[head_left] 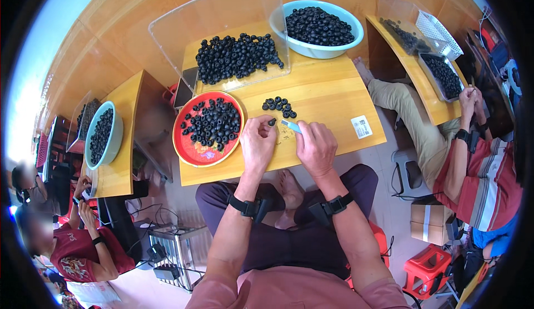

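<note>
My left hand [258, 143] pinches a small black ring-shaped part [272, 122] between thumb and fingertips, just above the near part of the wooden table [334, 100]. In my right hand [317, 147] is a light-blue craft knife [291, 126], its tip pointing left toward the part, with a small gap between them. Dark scraps lie on the wood below the tip. Beyond my hands sits a small cluster of black rings [280, 106]. Left of my left hand, a red plate with a yellow rim [179, 149] holds many more.
A clear plastic tray [245, 6] with a heap of black rings stands at the back. Behind it to the right is a full light-blue basin [357, 28]. A white label [361, 127] is on the right side. People work at tables on both sides; a red stool [427, 267] stands lower right.
</note>
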Motion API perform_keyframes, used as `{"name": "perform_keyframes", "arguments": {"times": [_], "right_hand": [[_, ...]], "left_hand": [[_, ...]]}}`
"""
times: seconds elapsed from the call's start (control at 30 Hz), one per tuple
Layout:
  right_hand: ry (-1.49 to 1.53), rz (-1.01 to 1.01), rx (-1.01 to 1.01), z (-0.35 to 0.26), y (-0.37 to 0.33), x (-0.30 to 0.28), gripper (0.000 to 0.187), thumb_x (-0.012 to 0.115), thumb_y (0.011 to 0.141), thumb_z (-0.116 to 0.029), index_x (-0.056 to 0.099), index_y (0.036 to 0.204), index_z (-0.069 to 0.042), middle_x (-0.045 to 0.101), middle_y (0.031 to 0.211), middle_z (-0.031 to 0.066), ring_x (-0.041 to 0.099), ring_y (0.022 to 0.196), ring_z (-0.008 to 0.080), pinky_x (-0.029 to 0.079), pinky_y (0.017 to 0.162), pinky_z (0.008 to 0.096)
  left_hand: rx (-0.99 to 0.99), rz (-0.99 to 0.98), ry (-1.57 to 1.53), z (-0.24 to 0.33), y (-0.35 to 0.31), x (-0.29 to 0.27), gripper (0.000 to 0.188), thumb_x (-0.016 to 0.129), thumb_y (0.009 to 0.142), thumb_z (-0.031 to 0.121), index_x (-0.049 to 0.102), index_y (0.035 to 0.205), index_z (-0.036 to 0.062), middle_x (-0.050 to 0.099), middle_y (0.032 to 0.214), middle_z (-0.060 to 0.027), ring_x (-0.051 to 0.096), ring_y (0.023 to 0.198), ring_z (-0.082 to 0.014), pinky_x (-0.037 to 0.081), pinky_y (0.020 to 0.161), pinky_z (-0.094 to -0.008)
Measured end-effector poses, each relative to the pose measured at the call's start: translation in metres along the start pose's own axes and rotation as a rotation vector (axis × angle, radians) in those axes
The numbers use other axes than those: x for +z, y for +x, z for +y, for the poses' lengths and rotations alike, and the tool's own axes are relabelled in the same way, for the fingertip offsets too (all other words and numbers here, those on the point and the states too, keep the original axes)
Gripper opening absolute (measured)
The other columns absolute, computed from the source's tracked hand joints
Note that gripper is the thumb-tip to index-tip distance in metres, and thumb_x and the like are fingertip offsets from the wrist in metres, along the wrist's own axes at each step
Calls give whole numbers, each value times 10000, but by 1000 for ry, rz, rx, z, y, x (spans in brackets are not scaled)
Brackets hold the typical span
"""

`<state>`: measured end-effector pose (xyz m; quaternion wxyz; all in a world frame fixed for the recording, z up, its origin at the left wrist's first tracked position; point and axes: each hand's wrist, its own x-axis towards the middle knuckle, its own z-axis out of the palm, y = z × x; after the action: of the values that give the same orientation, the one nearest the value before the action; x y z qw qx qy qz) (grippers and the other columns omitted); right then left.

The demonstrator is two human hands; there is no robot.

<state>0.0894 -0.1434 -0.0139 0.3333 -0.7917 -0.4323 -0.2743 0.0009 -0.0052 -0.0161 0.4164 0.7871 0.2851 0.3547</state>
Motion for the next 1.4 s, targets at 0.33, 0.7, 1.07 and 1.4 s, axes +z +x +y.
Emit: {"name": "perform_keyframes", "arguments": {"times": [0.33, 0.7, 1.07, 1.4], "right_hand": [[8, -7, 2, -1, 1, 0, 156, 728, 864, -107, 679, 1011, -83, 561, 781, 83, 589, 691, 292, 461, 612, 421], [1, -50, 15, 1, -1, 4, 148, 705, 892, -127, 635, 1014, -83, 548, 793, 83, 594, 696, 290, 473, 615, 416], [2, -71, 23, 0, -1, 3, 145, 704, 894, -132, 635, 1009, -76, 551, 782, 91, 608, 687, 292, 486, 607, 419], [24, -102, 56, -1, -1, 2, 134, 702, 889, -109, 670, 1012, -66, 584, 782, 109, 626, 690, 320, 495, 611, 440]], "left_hand": [[-110, -42, -175, 7, -4, -2, 246, 790, 866, 79, 702, 1078, -12, 760, 943, -116, 741, 799, -156, 583, 731, -286], [-80, -30, -226, 3, -6, -1, 237, 785, 853, 67, 686, 1057, -4, 776, 914, -116, 769, 861, -159, 590, 766, -283], [-70, -11, -146, 4, -7, -2, 192, 807, 874, 105, 711, 1004, 1, 717, 792, -52, 622, 645, -109, 523, 624, -264], [-86, 8, -236, -1, -5, -3, 192, 829, 863, 74, 725, 1006, 0, 702, 853, -66, 664, 740, -107, 546, 704, -260]]}}
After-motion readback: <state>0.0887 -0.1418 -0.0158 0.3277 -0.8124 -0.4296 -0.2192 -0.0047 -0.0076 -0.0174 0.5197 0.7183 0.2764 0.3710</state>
